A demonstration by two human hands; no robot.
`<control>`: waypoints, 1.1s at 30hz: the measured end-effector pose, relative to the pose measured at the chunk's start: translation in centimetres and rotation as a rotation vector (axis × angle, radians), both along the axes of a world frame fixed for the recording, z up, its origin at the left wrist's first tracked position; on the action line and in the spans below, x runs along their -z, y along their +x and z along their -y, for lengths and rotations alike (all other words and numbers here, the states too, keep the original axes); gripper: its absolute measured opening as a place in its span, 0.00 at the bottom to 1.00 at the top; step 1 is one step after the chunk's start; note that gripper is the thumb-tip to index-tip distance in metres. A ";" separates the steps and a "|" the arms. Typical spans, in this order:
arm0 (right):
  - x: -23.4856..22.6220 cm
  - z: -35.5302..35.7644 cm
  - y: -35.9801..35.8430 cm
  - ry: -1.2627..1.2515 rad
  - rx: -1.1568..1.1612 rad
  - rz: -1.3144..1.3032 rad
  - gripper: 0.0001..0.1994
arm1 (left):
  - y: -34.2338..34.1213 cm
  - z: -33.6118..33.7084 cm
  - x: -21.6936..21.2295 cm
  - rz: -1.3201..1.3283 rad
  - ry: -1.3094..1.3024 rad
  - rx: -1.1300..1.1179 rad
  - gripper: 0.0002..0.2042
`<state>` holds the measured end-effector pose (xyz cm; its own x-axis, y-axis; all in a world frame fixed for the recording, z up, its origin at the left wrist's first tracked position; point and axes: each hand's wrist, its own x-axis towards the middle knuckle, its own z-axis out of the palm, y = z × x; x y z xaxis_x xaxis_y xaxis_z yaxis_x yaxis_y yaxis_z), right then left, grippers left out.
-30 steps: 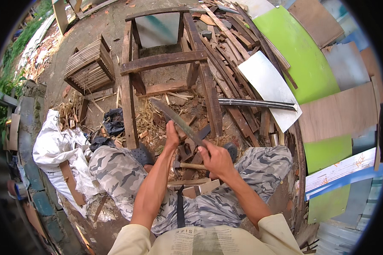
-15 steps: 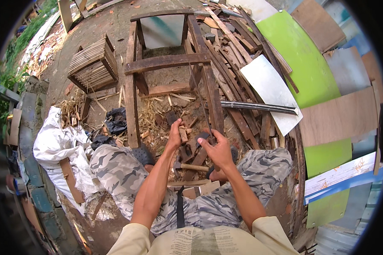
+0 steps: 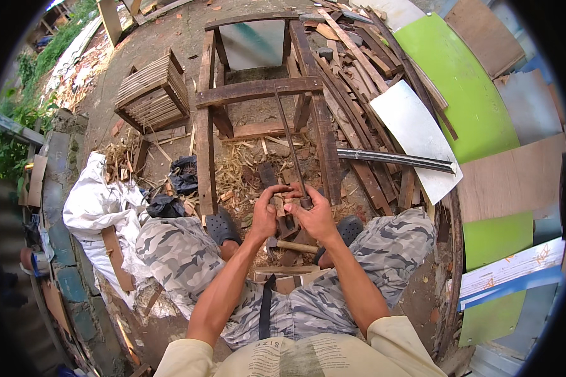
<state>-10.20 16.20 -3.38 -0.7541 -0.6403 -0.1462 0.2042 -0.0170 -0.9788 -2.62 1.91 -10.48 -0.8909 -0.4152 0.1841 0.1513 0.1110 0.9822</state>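
My right hand (image 3: pixel 314 217) is closed round the dark handle end of a long, thin, rusty-bladed tool (image 3: pixel 289 141). Its narrow blade points away from me, the far end overlapping the crossbar of a dark wooden frame (image 3: pixel 258 92). Close beside it on the left, my left hand (image 3: pixel 266 213) is curled, with its index finger reaching toward the blade's base. Whatever lies between the left fingers is too small to make out. Below both hands, a hammer (image 3: pixel 295 247) with a wooden handle lies between my feet, among dark wood pieces.
A slatted wooden crate (image 3: pixel 154 94) stands left of the frame. White sacking (image 3: pixel 100 201) and black plastic (image 3: pixel 183 176) lie nearer. Scrap planks (image 3: pixel 358 125) are piled at right, with a metal bar (image 3: pixel 393 159), a white sheet (image 3: pixel 415 135) and green panels (image 3: pixel 456 88) beside them.
My left hand has moved right and down, close to my right hand, and its fingers have curled in. The bladed tool has turned slightly. The whole view has shifted a little.
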 end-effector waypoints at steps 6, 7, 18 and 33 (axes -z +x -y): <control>-0.2 -0.8 0.2 0.213 0.004 -0.182 0.33 | 1.3 0.2 -0.2 0.043 -0.204 0.050 0.48; 0.1 -1.1 0.1 0.273 0.010 -0.253 0.35 | 1.2 0.6 -0.1 0.057 -0.221 0.076 0.47; -6.9 -10.1 4.3 0.454 -0.214 0.037 0.29 | -1.9 7.7 0.5 0.205 0.743 -0.217 0.36; -8.4 -8.5 6.8 0.519 -0.275 -0.068 0.27 | -2.9 6.0 -2.5 0.366 0.662 -0.115 0.40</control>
